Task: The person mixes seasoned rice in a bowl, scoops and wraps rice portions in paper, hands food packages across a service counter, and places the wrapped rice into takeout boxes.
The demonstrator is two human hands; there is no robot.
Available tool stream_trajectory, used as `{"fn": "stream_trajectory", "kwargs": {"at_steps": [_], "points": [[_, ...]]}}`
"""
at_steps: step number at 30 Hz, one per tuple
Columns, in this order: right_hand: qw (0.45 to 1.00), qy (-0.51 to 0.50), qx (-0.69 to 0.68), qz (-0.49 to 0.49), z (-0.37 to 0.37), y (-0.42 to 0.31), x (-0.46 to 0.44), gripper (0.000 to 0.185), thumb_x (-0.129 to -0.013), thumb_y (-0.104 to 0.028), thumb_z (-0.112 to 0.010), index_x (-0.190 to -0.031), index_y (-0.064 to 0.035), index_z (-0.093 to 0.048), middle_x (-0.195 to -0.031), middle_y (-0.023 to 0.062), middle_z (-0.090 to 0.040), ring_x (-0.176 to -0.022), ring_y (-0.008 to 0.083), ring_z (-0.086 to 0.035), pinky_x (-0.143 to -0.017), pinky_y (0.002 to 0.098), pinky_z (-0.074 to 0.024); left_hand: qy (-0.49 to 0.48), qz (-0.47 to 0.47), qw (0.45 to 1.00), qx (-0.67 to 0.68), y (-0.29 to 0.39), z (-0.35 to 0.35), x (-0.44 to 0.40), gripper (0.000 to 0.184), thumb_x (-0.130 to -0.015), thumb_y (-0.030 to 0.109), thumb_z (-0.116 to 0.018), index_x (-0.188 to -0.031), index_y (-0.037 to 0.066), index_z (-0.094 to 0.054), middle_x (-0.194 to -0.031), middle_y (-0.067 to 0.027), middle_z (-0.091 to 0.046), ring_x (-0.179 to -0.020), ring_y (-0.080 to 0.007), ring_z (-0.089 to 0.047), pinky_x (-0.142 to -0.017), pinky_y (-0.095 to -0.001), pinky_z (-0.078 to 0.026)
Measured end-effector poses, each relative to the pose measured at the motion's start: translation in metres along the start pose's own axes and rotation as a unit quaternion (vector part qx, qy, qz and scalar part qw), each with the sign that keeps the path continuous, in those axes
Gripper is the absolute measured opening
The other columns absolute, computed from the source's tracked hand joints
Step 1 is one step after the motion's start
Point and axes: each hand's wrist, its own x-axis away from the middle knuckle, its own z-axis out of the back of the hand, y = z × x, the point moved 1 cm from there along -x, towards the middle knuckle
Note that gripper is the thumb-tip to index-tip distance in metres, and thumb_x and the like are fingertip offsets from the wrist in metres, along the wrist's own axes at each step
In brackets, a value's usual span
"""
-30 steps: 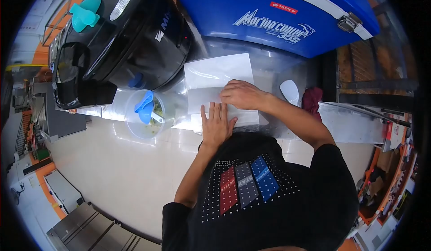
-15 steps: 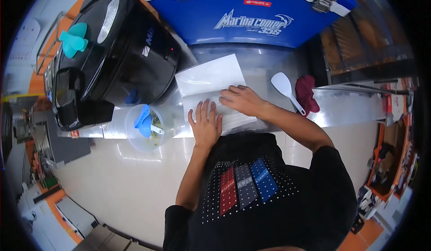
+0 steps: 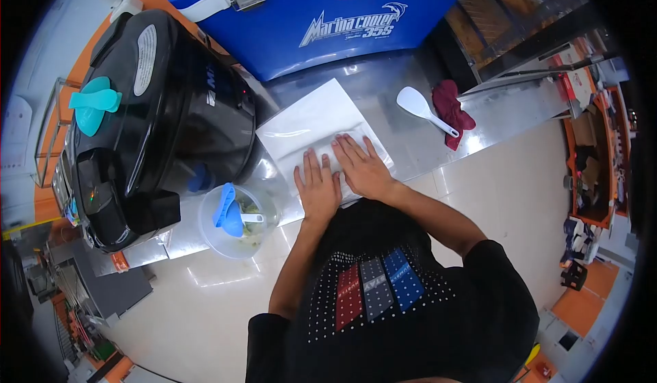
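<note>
Both hands lie side by side on a white sheet with a glossy surface, on the metal counter. My left hand presses its near part with fingers spread. Flat beside it rests my right hand, fingers extended. Under the palms the near edge of the sheet is hidden. A clear round tub stands left of my left hand, holding blue scoops and a white handle. Right of the sheet are a white paddle and a dark red cloth.
A large black cooker with a teal scoop on its lid stands at the left. Behind the sheet is a blue cooler box. A dark rack is at the back right.
My right hand has gone from curled fingers to lying flat on the sheet. The camera view has shifted and turned, so the counter and everything on it appears tilted.
</note>
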Motion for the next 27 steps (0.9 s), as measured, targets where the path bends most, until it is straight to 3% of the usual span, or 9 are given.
{"fn": "stream_trajectory", "kwargs": {"at_steps": [5,9,11,15,17,18,20,23,27], "points": [[0.994,0.043,-0.017,-0.103,-0.025,-0.010,0.016,0.066,-0.083,-0.015,-0.055,-0.143,0.0062,-0.036,-0.150,0.0223,-0.038,-0.142,0.0339,-0.033,-0.113,0.0568,-0.0252,-0.035,0.023,0.998,0.036,-0.005,-0.006,0.008,0.058,-0.092,0.025,-0.057,-0.140,-0.005,-0.042,-0.152,-0.0311,-0.028,-0.144,-0.0406,-0.026,-0.115,-0.0612,-0.014],[0.991,0.030,0.036,-0.122,-0.030,-0.012,0.019,0.063,-0.085,-0.014,-0.053,-0.142,0.0084,-0.036,-0.151,0.0219,-0.036,-0.142,0.0358,-0.033,-0.112,0.0576,-0.0254,-0.063,0.039,0.995,0.073,-0.015,0.000,0.011,0.063,-0.091,0.020,-0.055,-0.143,-0.008,-0.034,-0.152,-0.0305,-0.029,-0.145,-0.0395,-0.023,-0.117,-0.0576,-0.013],[0.986,0.041,0.114,-0.117,-0.031,-0.009,0.022,0.056,-0.087,-0.013,-0.051,-0.139,0.0052,-0.041,-0.145,0.0189,-0.043,-0.137,0.0337,-0.039,-0.107,0.0554,-0.0313,-0.079,0.058,0.987,0.125,-0.022,0.001,0.011,0.067,-0.089,0.016,-0.054,-0.145,-0.010,-0.027,-0.152,-0.0295,-0.029,-0.146,-0.0386,-0.023,-0.118,-0.0537,-0.012],[0.983,0.078,0.095,-0.137,-0.019,-0.009,0.025,0.047,-0.087,-0.014,-0.051,-0.132,-0.0005,-0.052,-0.129,0.0132,-0.054,-0.126,0.0280,-0.046,-0.096,0.0500,-0.0369,-0.097,0.018,0.993,0.070,-0.031,-0.005,0.015,0.068,-0.089,0.009,-0.055,-0.145,-0.013,-0.024,-0.153,-0.0276,-0.028,-0.146,-0.0372,-0.023,-0.119,-0.0517,-0.014],[0.984,0.105,0.124,-0.079,-0.015,0.001,0.023,0.040,-0.085,-0.016,-0.053,-0.123,-0.0061,-0.060,-0.111,0.0074,-0.056,-0.114,0.0231,-0.048,-0.088,0.0459,-0.0373,-0.082,-0.020,0.996,0.013,-0.038,-0.007,0.016,0.060,-0.088,0.005,-0.055,-0.142,-0.011,-0.034,-0.150,-0.0260,-0.033,-0.144,-0.0372,-0.026,-0.117,-0.0507,-0.021],[0.983,0.107,0.123,-0.081,-0.015,0.007,0.022,0.040,-0.085,-0.016,-0.053,-0.123,-0.0061,-0.060,-0.111,0.0074,-0.056,-0.114,0.0231,-0.048,-0.088,0.0459,-0.0373,-0.082,-0.022,0.996,0.011,-0.041,-0.005,0.016,0.060,-0.088,0.005,-0.055,-0.142,-0.011,-0.034,-0.150,-0.0260,-0.033,-0.144,-0.0372,-0.026,-0.117,-0.0507,-0.021],[0.992,0.100,0.075,-0.011,-0.013,0.022,0.017,0.028,-0.083,-0.016,-0.055,-0.108,-0.0078,-0.066,-0.101,0.0042,-0.058,-0.109,0.0222,-0.051,-0.087,0.0437,-0.0387,-0.054,-0.030,0.997,0.055,-0.045,0.001,0.013,0.045,-0.088,0.000,-0.051,-0.133,-0.007,-0.049,-0.141,-0.0257,-0.043,-0.135,-0.0381,-0.039,-0.112,-0.0529,-0.031],[1.000,0.023,-0.013,0.018,-0.012,0.040,0.010,0.018,-0.083,-0.015,-0.057,-0.096,-0.0086,-0.067,-0.094,0.0045,-0.060,-0.103,0.0227,-0.056,-0.087,0.0415,-0.0410,-0.028,0.016,0.993,0.117,-0.051,-0.007,0.016,0.032,-0.088,0.003,-0.056,-0.119,-0.002,-0.060,-0.128,-0.0218,-0.055,-0.125,-0.0365,-0.049,-0.107,-0.0517,-0.036],[0.999,0.002,-0.041,0.026,-0.013,0.052,0.001,0.012,-0.083,-0.014,-0.058,-0.091,-0.0099,-0.067,-0.092,0.0062,-0.063,-0.101,0.0239,-0.059,-0.089,0.0402,-0.0434,0.010,-0.028,0.994,0.103,-0.057,-0.002,0.008,0.020,-0.087,0.006,-0.061,-0.106,0.002,-0.065,-0.112,-0.0150,-0.065,-0.116,-0.0327,-0.056,-0.102,-0.0486,-0.040]]}}
